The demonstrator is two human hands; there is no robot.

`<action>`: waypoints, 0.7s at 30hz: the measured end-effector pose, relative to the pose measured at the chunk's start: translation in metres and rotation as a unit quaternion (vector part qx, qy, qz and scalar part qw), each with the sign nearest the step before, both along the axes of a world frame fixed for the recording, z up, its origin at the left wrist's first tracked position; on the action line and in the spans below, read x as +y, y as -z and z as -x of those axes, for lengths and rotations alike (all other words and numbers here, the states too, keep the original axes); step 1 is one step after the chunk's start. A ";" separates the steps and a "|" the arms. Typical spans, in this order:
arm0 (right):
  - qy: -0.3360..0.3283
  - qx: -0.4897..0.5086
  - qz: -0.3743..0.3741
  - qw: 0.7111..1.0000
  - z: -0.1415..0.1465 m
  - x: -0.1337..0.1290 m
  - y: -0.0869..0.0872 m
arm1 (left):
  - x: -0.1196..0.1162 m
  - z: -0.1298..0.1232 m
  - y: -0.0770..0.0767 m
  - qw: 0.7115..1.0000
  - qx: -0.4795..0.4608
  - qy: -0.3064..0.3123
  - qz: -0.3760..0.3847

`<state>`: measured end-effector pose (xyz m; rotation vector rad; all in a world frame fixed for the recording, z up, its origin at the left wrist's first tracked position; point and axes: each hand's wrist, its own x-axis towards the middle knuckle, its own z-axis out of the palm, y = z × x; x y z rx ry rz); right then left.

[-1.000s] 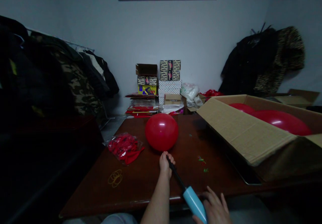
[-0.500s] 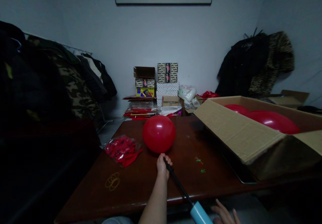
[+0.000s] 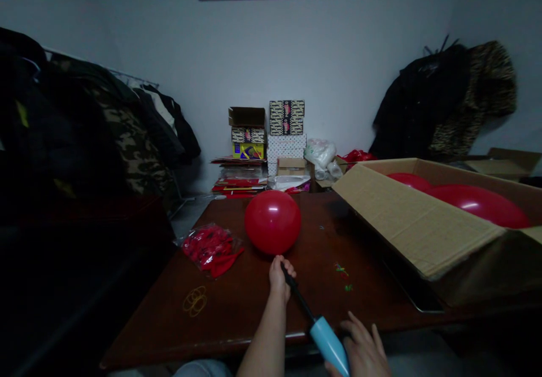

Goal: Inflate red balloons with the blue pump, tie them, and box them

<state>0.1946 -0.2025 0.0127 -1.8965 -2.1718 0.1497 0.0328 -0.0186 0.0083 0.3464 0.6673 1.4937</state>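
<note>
A round, inflated red balloon (image 3: 273, 222) stands over the table, its neck down in my left hand (image 3: 280, 278). That hand is closed around the neck and the black front end of a hand balloon pump (image 3: 329, 343). From there the pump's black shaft slants down to its light blue barrel. My right hand (image 3: 362, 346) is at the barrel's near end, thumb on one side and palm against the other, with the other fingers spread outward. The barrel's rear end is cut off by the picture's bottom edge.
On the brown table (image 3: 237, 320) lie a plastic bag of red balloons (image 3: 210, 250), yellow rubber bands (image 3: 195, 301) and small green bits (image 3: 341, 270). At right stands an open cardboard box (image 3: 417, 219) holding large red balloons (image 3: 478, 202). Stacked boxes (image 3: 287, 118) stand beyond.
The blue barrel has moved up and forward toward my left hand, so less black shaft shows. My right hand has come forward with it. The view has tilted down slightly.
</note>
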 end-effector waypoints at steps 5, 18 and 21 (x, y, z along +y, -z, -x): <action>-0.002 0.020 0.018 1.000 0.015 0.016 -0.014 | 0.000 0.000 0.001 1.000 0.007 0.005 -0.008; 0.043 0.014 -0.020 0.999 0.055 0.056 -0.038 | 0.005 0.000 0.002 1.000 -0.001 -0.009 -0.009; 0.038 0.008 -0.019 0.999 0.052 0.048 -0.041 | 0.005 0.000 0.002 1.000 0.004 -0.020 -0.003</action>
